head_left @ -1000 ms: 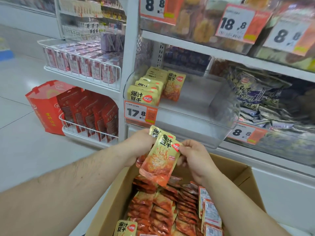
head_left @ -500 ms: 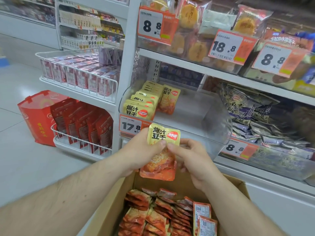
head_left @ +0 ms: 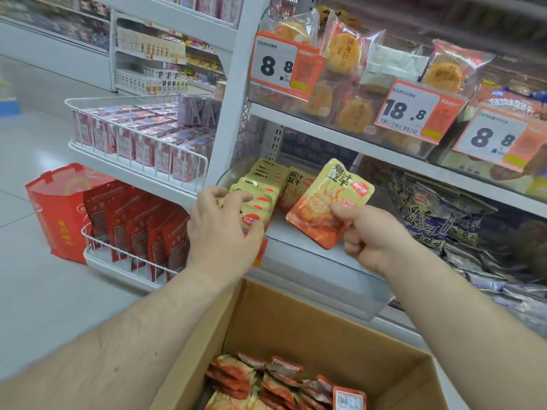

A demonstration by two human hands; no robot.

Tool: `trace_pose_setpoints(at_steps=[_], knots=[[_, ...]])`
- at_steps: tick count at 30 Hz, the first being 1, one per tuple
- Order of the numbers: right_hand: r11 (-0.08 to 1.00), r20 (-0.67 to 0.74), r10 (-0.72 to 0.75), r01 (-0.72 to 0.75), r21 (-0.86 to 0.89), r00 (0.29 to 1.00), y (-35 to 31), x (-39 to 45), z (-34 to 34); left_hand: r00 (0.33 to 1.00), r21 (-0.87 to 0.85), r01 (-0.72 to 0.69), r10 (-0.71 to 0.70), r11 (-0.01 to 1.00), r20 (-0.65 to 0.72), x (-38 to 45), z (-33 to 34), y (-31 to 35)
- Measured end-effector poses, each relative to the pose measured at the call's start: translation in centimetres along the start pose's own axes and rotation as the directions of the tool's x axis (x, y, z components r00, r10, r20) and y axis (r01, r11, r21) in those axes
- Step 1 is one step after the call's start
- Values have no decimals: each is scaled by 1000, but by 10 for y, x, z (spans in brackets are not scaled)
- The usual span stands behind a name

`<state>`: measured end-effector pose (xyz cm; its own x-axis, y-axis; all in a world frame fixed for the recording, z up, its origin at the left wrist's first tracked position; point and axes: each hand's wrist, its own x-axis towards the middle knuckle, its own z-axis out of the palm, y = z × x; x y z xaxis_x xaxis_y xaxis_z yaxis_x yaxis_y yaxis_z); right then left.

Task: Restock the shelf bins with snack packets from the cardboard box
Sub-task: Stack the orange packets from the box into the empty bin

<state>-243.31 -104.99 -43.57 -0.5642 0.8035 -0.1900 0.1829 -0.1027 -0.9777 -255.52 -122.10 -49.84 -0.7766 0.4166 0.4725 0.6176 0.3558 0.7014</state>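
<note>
Here, far left of the clear shelf bin [head_left: 325, 279], a red paper bag [head_left: 56, 214] stands on the floor, and beside it a white wire basket [head_left: 124, 258] holds upright red packets. Above that basket, a second wire rack [head_left: 133, 134] carries rows of small red-and-white boxes.

The left hand [head_left: 219, 229] reaches to the bin's left front corner, fingers spread and relaxed, fingertips resting on the row of yellow packets [head_left: 260, 199] standing there; it grips nothing. Just behind that row one more packet [head_left: 296, 187] of the same kind leans upright.

Over the middle of the bin, the right hand [head_left: 367, 235] pinches a yellow-and-orange snack packet [head_left: 331, 199] by its lower right corner, thumb on its face and fingers curled behind. The packet is tilted, its printed front towards the camera, above the bin's bare floor.

Below the bin, the cardboard box [head_left: 310, 329] sits open with more orange packets [head_left: 266, 383] heaped inside.

Right of the bin lie dark, purplish snack bags [head_left: 438, 220]. On the shelf above, price tags [head_left: 414, 110] hang before wrapped round pastries [head_left: 346, 54].
</note>
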Motion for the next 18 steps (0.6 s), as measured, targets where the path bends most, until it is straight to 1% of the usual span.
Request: trace_pose_setpoints(at_steps=[2, 4, 6, 8, 11, 15, 18], knots=[[993, -69, 55, -62, -102, 996, -2, 32, 4, 997, 41, 73, -74, 996, 11, 2, 5, -2], [973, -96, 80, -98, -209, 992, 1, 61, 13, 988, 11, 154, -154, 988, 22, 3, 11, -4], [950, -119, 55, -89, -299, 991, 5, 85, 25, 967, -47, 255, -254, 966, 33, 6, 17, -6], [929, -116, 23, -64, -363, 993, 8, 107, 35, 945, -74, 325, -321, 943, 63, 8, 23, -8], [896, -85, 15, -51, -441, 996, 15, 134, 47, 932, -97, 356, -347, 929, 103, 8, 30, -10], [921, -34, 3, -16, -390, 999, 23, 155, 61, 943, -192, 332, -319, 923, 98, 7, 36, -15], [930, -30, 4, -14, -368, 1000, 22, 158, 72, 948, -211, 319, -305, 924, 94, 7, 36, -16]])
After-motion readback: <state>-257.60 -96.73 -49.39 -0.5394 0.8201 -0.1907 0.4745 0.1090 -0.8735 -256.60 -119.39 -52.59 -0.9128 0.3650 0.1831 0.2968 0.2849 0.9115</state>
